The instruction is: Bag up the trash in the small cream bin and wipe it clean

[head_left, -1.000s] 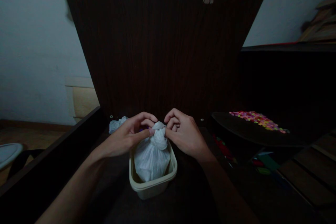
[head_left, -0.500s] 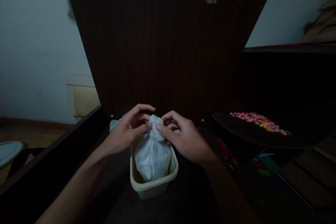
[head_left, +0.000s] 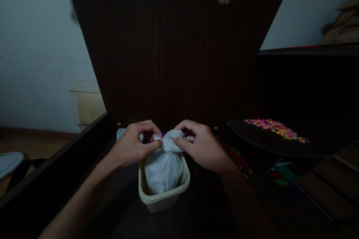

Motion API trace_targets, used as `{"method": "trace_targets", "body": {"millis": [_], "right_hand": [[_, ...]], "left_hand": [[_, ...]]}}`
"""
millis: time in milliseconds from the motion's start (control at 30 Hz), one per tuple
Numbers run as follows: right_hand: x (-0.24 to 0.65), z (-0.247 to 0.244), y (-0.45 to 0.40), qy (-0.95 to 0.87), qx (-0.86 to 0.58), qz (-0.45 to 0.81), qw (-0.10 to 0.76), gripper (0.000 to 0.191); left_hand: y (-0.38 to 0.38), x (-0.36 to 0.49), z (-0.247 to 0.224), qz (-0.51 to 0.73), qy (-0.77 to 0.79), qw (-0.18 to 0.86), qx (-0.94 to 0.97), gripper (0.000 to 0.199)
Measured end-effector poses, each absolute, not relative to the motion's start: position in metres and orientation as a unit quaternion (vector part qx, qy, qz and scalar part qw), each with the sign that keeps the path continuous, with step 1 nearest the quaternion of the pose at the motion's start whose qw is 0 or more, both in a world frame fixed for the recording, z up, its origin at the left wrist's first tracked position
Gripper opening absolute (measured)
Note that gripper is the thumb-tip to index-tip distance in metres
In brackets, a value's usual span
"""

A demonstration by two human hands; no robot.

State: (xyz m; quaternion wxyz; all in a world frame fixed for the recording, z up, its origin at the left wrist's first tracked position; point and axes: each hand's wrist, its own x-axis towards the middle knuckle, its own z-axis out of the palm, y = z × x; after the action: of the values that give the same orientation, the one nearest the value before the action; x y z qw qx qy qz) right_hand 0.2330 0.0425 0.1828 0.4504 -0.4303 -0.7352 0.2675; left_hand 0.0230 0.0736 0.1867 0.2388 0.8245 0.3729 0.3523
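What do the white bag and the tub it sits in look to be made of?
The white bag looks like thin plastic film: it crinkles into fine folds and bunches into a knot between the left hand and right hand. The cream tub seems rigid, smooth moulded plastic with a rolled rim.

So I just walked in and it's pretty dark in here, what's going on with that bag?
A person is working on the twisted top of a white plastic bag with both bare hands. The left hand and the right hand each pinch the gathered neck from either side. The bag sits inside a small cream tub on a dark surface. Off to the right, a pile of small colourful pieces lies on a dark tray.
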Motion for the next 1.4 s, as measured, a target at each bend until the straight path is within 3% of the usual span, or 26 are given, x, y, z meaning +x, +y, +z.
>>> {"method": "trace_targets", "body": {"millis": [167, 367, 767, 1067, 1133, 1400], "right_hand": [[0.235, 0.182, 0.048, -0.704, -0.431, 0.307, 0.474, 0.004], [0.232, 0.174, 0.054, -0.707, -0.429, 0.287, 0.483, 0.005], [0.239, 0.18, 0.059, -0.707, -0.379, 0.284, 0.525, 0.018], [0.246, 0.186, 0.054, -0.765, -0.377, 0.298, 0.43, 0.012], [0.247, 0.186, 0.053, -0.766, -0.387, 0.309, 0.409, 0.02], [0.251, 0.185, 0.05, -0.79, -0.363, 0.335, 0.364, 0.084]], "left_hand": [[0.072, 0.02, 0.192, 0.321, 0.32, 0.259, 0.853, 0.014], [0.071, 0.022, 0.188, 0.335, 0.301, 0.364, 0.815, 0.018], [0.073, 0.021, 0.182, 0.293, 0.299, 0.356, 0.835, 0.014], [0.074, 0.026, 0.176, 0.287, 0.275, 0.414, 0.819, 0.011], [0.075, 0.026, 0.175, 0.297, 0.272, 0.403, 0.822, 0.008], [0.074, 0.03, 0.173, 0.354, 0.286, 0.356, 0.816, 0.009]]}}
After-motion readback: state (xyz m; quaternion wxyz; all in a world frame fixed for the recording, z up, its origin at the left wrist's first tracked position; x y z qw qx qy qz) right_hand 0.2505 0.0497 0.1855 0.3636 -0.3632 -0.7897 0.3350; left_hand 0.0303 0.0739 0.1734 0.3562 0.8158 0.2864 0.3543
